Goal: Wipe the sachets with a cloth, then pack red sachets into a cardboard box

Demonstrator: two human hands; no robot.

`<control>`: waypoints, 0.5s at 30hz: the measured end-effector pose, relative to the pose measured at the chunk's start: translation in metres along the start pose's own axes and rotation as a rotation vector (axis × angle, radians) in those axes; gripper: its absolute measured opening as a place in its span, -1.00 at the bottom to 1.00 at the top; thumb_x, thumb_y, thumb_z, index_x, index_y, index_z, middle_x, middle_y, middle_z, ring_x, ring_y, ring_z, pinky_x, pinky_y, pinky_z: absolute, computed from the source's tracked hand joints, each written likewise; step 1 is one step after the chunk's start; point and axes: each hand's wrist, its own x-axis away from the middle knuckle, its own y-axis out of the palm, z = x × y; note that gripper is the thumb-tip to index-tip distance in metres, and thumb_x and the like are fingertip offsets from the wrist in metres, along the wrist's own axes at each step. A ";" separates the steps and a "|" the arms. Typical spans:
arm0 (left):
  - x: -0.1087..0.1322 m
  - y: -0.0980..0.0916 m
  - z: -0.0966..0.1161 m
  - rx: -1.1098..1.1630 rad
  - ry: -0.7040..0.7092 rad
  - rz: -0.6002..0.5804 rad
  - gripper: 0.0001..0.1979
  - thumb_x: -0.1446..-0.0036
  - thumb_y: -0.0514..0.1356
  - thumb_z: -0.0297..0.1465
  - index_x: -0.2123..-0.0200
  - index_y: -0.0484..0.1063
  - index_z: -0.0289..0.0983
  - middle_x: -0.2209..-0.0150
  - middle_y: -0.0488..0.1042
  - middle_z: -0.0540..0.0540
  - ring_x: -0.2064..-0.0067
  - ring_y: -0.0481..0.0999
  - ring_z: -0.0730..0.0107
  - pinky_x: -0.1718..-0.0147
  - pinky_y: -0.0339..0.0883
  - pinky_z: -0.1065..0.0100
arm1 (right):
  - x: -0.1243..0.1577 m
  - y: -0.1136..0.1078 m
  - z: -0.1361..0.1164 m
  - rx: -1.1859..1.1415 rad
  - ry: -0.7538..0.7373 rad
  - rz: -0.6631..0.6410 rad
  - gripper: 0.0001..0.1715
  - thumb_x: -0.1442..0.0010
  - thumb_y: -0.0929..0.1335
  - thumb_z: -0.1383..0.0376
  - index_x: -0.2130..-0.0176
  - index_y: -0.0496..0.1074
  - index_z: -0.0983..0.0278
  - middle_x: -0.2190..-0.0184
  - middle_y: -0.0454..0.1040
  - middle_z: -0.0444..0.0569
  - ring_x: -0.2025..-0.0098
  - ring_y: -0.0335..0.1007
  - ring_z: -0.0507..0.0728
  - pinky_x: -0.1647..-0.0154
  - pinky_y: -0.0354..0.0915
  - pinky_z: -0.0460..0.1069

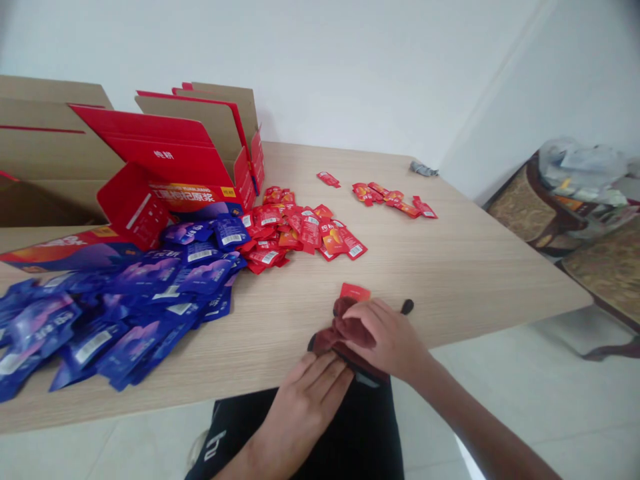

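At the table's near edge lies a dark red cloth pouch (345, 327). My right hand (387, 337) rests on top of it, fingers curled down and gripping the fabric. My left hand (305, 407) lies flat beside the pouch with fingers stretched out, its tips pressing the pouch's near edge. A red sachet (355, 291) sticks out just beyond the pouch. A heap of red sachets (295, 230) sits mid-table, and a larger heap of blue sachets (125, 300) spreads to the left.
Open red-and-brown cartons (190, 153) stand at the back left of the wooden table (475, 267). A few more red sachets (395, 197) lie toward the far right, with a small grey object (424, 169) at the far edge. A chair with bags (580, 193) stands to the right.
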 end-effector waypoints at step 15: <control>-0.002 0.000 0.000 0.006 -0.031 0.049 -0.56 -0.55 -0.15 -0.46 -0.15 0.50 -0.23 -0.19 0.57 0.03 -0.22 0.52 0.40 -0.05 0.44 0.29 | -0.037 -0.020 0.064 0.295 0.207 0.298 -0.65 -0.33 0.43 0.10 -0.02 0.36 0.17 0.08 0.54 0.06 0.05 0.49 0.30 0.02 0.42 0.17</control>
